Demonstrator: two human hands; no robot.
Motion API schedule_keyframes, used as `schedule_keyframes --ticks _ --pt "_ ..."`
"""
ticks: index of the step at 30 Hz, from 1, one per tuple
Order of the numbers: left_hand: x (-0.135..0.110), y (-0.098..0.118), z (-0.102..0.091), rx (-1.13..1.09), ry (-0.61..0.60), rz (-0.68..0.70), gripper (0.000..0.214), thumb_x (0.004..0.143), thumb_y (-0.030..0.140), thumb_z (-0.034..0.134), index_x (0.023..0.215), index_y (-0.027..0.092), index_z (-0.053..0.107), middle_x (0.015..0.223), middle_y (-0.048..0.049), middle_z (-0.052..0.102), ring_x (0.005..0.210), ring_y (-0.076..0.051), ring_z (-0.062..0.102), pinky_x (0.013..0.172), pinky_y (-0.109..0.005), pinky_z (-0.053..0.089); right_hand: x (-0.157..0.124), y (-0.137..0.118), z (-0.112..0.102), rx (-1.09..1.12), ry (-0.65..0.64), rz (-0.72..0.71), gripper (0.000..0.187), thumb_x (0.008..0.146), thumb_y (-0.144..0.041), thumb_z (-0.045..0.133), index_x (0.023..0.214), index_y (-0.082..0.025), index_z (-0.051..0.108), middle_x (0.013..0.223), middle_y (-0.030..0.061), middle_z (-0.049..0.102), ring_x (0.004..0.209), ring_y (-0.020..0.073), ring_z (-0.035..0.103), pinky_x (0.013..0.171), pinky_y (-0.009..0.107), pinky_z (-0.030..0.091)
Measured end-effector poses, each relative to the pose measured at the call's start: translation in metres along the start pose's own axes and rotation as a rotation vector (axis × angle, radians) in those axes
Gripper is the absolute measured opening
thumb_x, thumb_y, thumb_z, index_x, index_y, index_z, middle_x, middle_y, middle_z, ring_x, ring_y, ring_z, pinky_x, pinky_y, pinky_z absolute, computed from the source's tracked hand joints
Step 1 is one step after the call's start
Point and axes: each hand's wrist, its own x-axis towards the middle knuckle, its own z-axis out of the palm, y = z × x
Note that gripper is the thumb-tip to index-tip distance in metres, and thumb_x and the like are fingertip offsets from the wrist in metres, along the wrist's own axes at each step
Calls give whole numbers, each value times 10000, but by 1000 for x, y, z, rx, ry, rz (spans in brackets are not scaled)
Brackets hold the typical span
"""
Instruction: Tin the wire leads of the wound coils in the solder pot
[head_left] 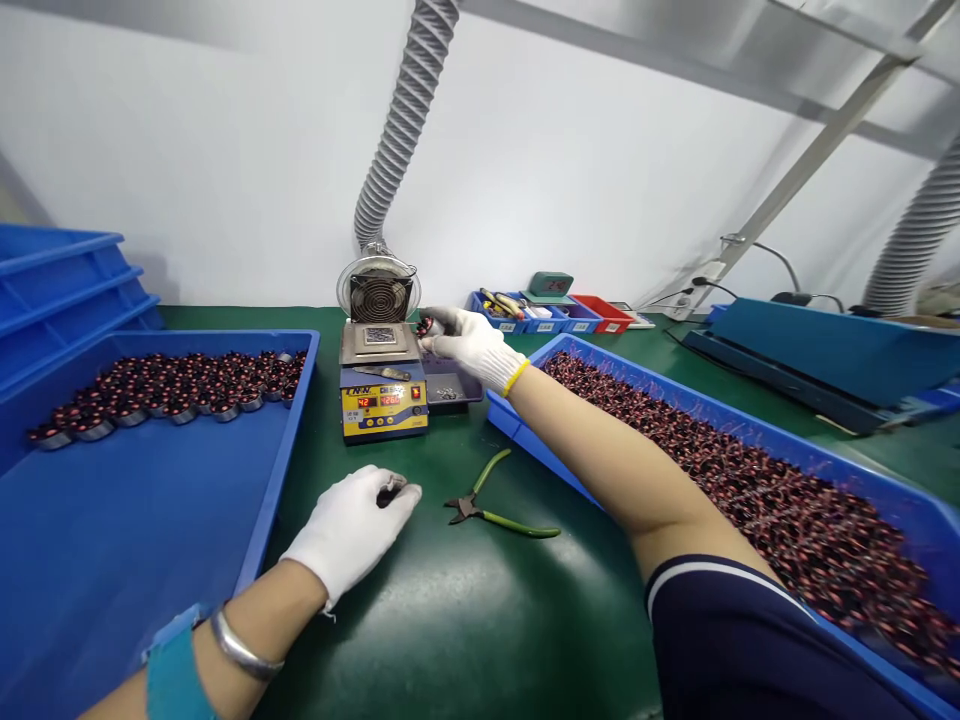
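Note:
My right hand [480, 347], in a white glove with a yellow cuff, reaches forward beside the solder pot [385, 408]. Its fingers pinch a small dark coil part [426, 326] with a reddish spot, just right of the square solder bath [380, 336]. My left hand [352, 530], also gloved in white, rests low over the green table with fingers curled together; whatever they hold, if anything, is hidden. Green-handled cutting pliers [466, 508] lie spread apart on the table to its right. The pot's panel shows red digits.
At left, a blue tray [187, 530] holds rows of dark round parts [195, 375]. Another blue tray [540, 440] at right is full of coil parts [750, 480] with thin leads. Behind stand small bins [600, 312], a clock [551, 285] and an exhaust hose [405, 120].

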Motion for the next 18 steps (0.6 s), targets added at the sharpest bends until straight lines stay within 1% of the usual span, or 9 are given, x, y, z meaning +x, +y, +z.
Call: schedule_keyframes --ticks 4,7,9,11,14,18 --pt "1 -2 0 -5 1 10 416 779 520 447 979 232 673 1020 -55 677 976 -242 599 883 -339 435 -49 -10 -14 361 -110 8 579 629 -205 648 1196 -149 547 794 -7 596 696 93 550 701 243 494" --pt "3 -5 2 -12 -5 27 435 780 524 442 999 223 667 1026 -62 678 992 -247 594 902 -344 427 -81 -17 -22 494 -174 62 577 619 -175 660 1183 -155 543 701 -37 545 608 65 496 591 188 465" --pt "4 -7 2 -13 -4 36 443 778 526 446 1007 216 665 1033 -65 678 1002 -249 592 918 -345 420 -97 -21 -27 517 -190 95 567 621 -157 657 1177 -159 546 674 -47 521 560 51 453 535 169 431" --pt "4 -8 2 -10 3 30 452 775 532 449 1008 211 666 1047 -64 677 1014 -247 590 932 -345 414 -111 -23 -32 514 -185 127 562 618 -142 653 1170 -160 550 689 -45 521 550 47 434 521 170 414" --pt "3 -8 2 -6 15 23 473 768 558 448 1002 211 668 1078 -58 671 1035 -245 585 949 -342 409 -129 -23 -42 502 -156 163 537 610 -127 652 1138 -159 561 710 -45 516 561 47 438 528 175 412" --pt "2 -6 3 -2 25 2 476 758 572 457 1003 220 665 1114 -44 661 1078 -246 569 967 -345 404 -150 -20 -54 487 -109 192 495 607 -112 649 1093 -162 572 664 -56 498 532 43 435 486 165 393"
